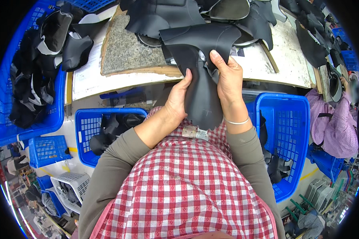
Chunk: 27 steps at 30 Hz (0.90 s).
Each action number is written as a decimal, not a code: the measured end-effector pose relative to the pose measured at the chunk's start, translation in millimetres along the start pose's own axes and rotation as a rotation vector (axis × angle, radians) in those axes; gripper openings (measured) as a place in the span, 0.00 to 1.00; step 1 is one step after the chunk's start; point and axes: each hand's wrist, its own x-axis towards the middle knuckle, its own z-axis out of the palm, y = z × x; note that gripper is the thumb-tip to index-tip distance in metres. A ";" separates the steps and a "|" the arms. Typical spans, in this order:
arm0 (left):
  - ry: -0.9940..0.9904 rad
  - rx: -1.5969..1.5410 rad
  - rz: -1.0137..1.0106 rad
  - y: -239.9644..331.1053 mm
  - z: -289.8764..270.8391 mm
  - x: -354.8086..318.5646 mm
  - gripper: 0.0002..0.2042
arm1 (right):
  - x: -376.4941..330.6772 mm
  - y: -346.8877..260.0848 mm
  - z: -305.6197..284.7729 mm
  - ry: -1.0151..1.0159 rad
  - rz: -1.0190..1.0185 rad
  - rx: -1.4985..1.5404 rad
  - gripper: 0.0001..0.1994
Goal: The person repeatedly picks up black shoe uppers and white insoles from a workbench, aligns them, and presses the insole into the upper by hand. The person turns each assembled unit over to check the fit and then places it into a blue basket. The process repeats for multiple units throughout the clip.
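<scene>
A worker in a red-and-white checked apron (pixel 179 179) holds a black, leather-like piece (pixel 201 93) between both hands, above the lap and at the near edge of a white workbench (pixel 89 81). The left hand (pixel 175 95) grasps the piece by its left side, thumb lying along the edge; the right hand (pixel 229 77) grips it higher up on the opposite side, its thumb pressed onto the face. The remaining fingers of the left hand are largely hidden behind the material, so how tightly they close cannot be told. Holding from both sides appears to keep the floppy material steady, its broad top flared toward the bench and its narrower, jagged-edged end hanging toward the apron, seemingly so that the smooth face stays in plain sight.

Beyond the hands, more black pieces (pixel 163 16) lie heaped across the bench, probably for easy reach, beside a speckled grey pad (pixel 127 51) that likely serves as a working surface. Blue baskets flank the worker: one at left (pixel 81 127) and a taller one at right (pixel 291 131), both with dark pieces inside, apparently placed there to keep stock close. A large blue crate (pixel 28 133) at far left brims with similar parts, while a co-worker in a purple checked garment (pixel 335 131) appears at right.
</scene>
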 end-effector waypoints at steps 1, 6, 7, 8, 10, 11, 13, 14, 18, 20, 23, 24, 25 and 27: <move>-0.006 0.028 0.031 -4.9 -7.0 -1.6 0.25 | -3.1 0.9 -2.7 -0.054 -0.038 0.004 0.10; 0.061 0.437 0.274 17.2 10.4 -20.4 0.22 | -3.0 -20.2 -21.1 -0.230 0.005 -0.373 0.12; 0.008 0.729 0.435 33.3 17.1 -28.2 0.20 | -1.5 -30.4 -23.4 -0.306 -0.018 -0.434 0.12; 0.068 0.898 0.381 49.3 20.8 -39.5 0.17 | -4.9 -39.5 -23.7 -0.337 0.051 -0.558 0.12; 0.005 1.318 0.131 93.8 21.0 -65.2 0.14 | -12.8 -62.2 -21.3 -0.426 0.067 -0.661 0.12; -0.020 1.575 -0.094 117.2 18.2 -79.5 0.13 | -18.9 -73.8 -18.1 -0.463 0.121 -0.728 0.12; 0.366 1.949 0.190 148.9 6.7 -104.3 0.14 | -37.2 -96.4 -14.9 -0.712 -0.435 -1.432 0.08; 0.419 1.735 0.556 156.7 1.8 -116.2 0.14 | -50.8 -96.8 -12.0 -0.967 -0.705 -1.354 0.07; -0.008 1.380 0.314 135.6 -1.8 -144.6 0.19 | -97.7 -68.2 -7.9 -1.432 -1.039 -1.531 0.04; -0.095 1.537 0.034 107.1 6.5 -141.0 0.22 | -105.3 -49.6 -10.4 -1.507 -1.073 -1.599 0.04; 0.037 1.720 0.181 79.4 18.2 -115.7 0.25 | -104.6 -30.5 -10.4 -1.560 -1.107 -1.621 0.05; -0.053 1.748 0.174 74.7 19.3 -104.6 0.26 | -103.8 -26.0 -8.9 -1.557 -1.137 -1.623 0.05; -0.120 1.772 0.200 71.8 17.7 -96.8 0.27 | -104.3 -24.3 -7.7 -1.556 -1.163 -1.624 0.06; -0.105 1.628 0.279 66.0 8.1 -89.1 0.19 | -107.2 -24.1 -7.8 -1.502 -1.135 -1.618 0.04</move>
